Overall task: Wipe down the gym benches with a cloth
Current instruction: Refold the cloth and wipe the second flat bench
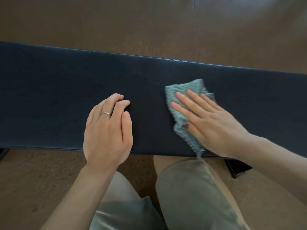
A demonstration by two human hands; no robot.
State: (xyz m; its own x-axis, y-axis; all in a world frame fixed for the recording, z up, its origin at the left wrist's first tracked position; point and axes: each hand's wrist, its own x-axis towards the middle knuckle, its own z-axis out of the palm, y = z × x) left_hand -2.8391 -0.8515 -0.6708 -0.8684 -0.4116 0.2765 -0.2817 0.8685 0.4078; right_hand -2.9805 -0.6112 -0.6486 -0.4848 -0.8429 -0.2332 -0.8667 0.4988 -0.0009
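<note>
Dark textured vinyl across the whole width: the gym bench pad [66, 97], serving as the tabletop, with brown speckled floor [99, 22] beyond and below. Teal-grey cloth [186, 90] lying flat on the pad right of centre, one frayed corner trailing over the near edge. Right hand [207, 118] pressed flat on the cloth, fingers [182, 98] straight and spread, pinning rather than clutching. Left hand [106, 127] resting on the bare pad just beside, well clear of the cloth, fingers loosely curled, holding nothing; a ring on one.

Probably mid-wipe. No visible difference between cleaned and uncleaned surface, so impossible to judge how much of this pad is finished. A faint pale streak just left of the cloth, possibly moisture or a scratch. Far left stretch and the right end apparently still to cover, plus any other benches.

Both ends of the pad cut off by the frame. Frame and legs mostly hidden; only a dark piece [237, 168] under the near right edge, unclear. Right hand and cloth blurred.
</note>
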